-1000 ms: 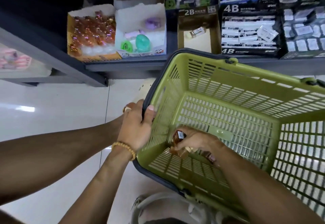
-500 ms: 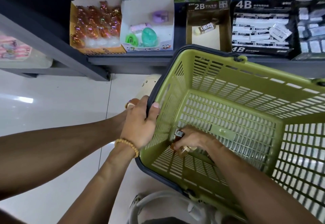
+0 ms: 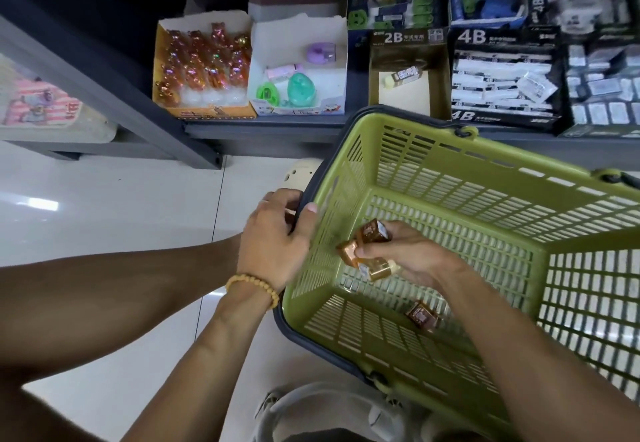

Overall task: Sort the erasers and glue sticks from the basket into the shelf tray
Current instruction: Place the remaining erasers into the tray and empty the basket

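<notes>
My left hand (image 3: 275, 237) grips the dark rim of the green basket (image 3: 450, 199) at its nine o'clock edge, thumb hooked over the inside and fingers curled around the outside. A beaded bracelet (image 3: 252, 287) sits on that wrist.

My right hand (image 3: 405, 254) is inside the basket, above its floor, fingers curled round a small cluster of brown-wrapped erasers (image 3: 369, 251). They stick out from the hand toward nine and ten o'clock; I count three, though the wrappers blur together and it may be otherwise. One more brown eraser (image 3: 421, 316) lies loose on the basket floor at about five o'clock from my right hand, just beside my forearm and not touching the fingers.

On the shelf at twelve o'clock from the basket stands the 2B tray (image 3: 405, 70), an open brown box with a single eraser (image 3: 403, 76) lying tilted in it. At one o'clock is a 4B box (image 3: 502, 74) filled with white packs. At eleven o'clock sits a white box (image 3: 298, 67) with pastel sharpeners, and left of it an orange box (image 3: 204, 67) of shiny trinkets.
</notes>
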Tool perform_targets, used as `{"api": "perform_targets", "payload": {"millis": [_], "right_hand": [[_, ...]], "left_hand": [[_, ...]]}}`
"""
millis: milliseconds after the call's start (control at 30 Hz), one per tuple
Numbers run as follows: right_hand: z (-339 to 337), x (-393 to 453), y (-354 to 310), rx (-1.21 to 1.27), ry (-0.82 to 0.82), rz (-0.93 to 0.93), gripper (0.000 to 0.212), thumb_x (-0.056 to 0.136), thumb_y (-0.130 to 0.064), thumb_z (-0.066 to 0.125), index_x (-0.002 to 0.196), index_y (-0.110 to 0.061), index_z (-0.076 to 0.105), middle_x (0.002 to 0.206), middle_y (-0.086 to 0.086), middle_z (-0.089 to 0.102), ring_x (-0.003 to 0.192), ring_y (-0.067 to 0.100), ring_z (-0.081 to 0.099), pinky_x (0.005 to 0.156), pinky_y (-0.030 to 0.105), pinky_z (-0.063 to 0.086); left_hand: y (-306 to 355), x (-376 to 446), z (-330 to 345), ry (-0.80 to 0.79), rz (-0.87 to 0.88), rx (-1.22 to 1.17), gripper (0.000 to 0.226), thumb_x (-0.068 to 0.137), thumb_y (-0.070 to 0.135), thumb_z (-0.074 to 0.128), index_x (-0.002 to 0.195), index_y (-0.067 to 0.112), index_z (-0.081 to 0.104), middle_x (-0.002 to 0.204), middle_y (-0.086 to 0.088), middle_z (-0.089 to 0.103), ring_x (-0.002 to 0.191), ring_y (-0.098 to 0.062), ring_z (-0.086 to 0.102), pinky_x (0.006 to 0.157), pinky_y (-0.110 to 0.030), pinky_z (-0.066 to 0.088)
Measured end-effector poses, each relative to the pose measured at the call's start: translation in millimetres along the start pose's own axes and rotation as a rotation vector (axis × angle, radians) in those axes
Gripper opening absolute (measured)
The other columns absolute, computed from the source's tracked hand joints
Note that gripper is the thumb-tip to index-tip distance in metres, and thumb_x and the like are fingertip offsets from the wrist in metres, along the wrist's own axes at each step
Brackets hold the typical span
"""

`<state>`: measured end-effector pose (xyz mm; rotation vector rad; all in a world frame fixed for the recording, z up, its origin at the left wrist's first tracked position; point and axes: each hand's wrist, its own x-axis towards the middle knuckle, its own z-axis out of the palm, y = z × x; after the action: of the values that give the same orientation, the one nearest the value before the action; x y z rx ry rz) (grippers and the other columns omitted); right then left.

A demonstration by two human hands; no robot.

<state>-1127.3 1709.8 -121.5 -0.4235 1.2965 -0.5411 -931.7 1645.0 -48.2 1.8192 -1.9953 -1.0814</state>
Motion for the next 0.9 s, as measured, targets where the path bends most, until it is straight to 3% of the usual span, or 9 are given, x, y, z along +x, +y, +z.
{"api": "perform_targets", "payload": {"millis": [100,133,267,400,667,767,900], "right_hand": [[-2.7,-36.8,-42.9,0.077,-0.048,-0.101,0.036,0.080,0.005,0.073,0.112,-0.005,0.063,0.086,0.004,0.075,0.077,0.016,0.073,0.060,0.026,0.056],[-2.2,-45.7,-56.0,0.099,-0.048,-0.136,0.033,0.081,0.007,0.071,0.110,-0.007,0.063,0.083,0.003,0.075,0.074,0.016,0.073,0.058,0.026,0.056],[3.3,-78.7,-96.5,0.145,-0.063,-0.235,0.024,0.082,0.005,0.069,0.099,-0.011,0.067,0.082,0.006,0.075,0.071,0.016,0.070,0.063,0.027,0.058],[12.9,-108.0,-122.3,0.225,-0.106,-0.295,0.026,0.069,-0.002,0.072,0.094,-0.009,0.067,0.081,0.009,0.075,0.069,0.017,0.071,0.064,0.028,0.059],[28.6,-158.7,-164.0,0.363,-0.063,-0.486,0.033,0.072,-0.007,0.070,0.104,-0.005,0.066,0.077,0.009,0.073,0.062,0.017,0.071,0.051,0.025,0.057],[33.8,-171.3,-177.2,0.390,-0.002,-0.576,0.028,0.083,-0.007,0.069,0.110,-0.005,0.064,0.077,0.005,0.073,0.065,0.015,0.070,0.057,0.026,0.058],[40.5,-184.3,-198.0,0.459,0.098,-0.679,0.020,0.083,-0.008,0.069,0.103,-0.008,0.065,0.079,0.005,0.074,0.067,0.015,0.070,0.057,0.024,0.055]], "left_hand": [[19.9,-2.0,-13.5,0.168,0.101,0.040,0.029,0.086,0.028,0.066,0.114,0.021,0.063,0.108,0.005,0.054,0.092,-0.011,0.060,0.083,-0.039,0.055],[27.9,-3.3,-18.4,0.144,0.152,0.023,0.031,0.083,0.022,0.069,0.113,0.023,0.063,0.108,0.006,0.053,0.091,-0.005,0.058,0.081,-0.036,0.055],[59.2,-10.8,-33.1,-0.192,0.314,-0.092,0.052,0.071,0.009,0.080,0.116,0.030,0.064,0.108,0.015,0.056,0.099,0.001,0.055,0.077,-0.020,0.051],[85.6,-11.7,-46.3,-0.146,0.389,-0.081,0.051,0.066,0.018,0.087,0.107,0.038,0.063,0.103,0.019,0.059,0.098,0.006,0.053,0.077,-0.005,0.039],[126.6,-9.0,-84.9,0.000,0.407,-0.202,0.042,0.059,0.024,0.091,0.089,0.032,0.063,0.081,0.014,0.067,0.070,-0.001,0.058,0.066,-0.017,0.046],[141.3,-9.5,-100.9,0.002,0.457,-0.222,0.038,0.069,0.028,0.085,0.099,0.040,0.063,0.082,0.004,0.066,0.072,-0.009,0.058,0.068,-0.025,0.050],[166.7,-1.4,-130.8,0.073,0.488,-0.224,0.026,0.079,0.022,0.078,0.099,0.029,0.062,0.087,0.006,0.069,0.082,-0.008,0.064,0.072,-0.026,0.052]]}}
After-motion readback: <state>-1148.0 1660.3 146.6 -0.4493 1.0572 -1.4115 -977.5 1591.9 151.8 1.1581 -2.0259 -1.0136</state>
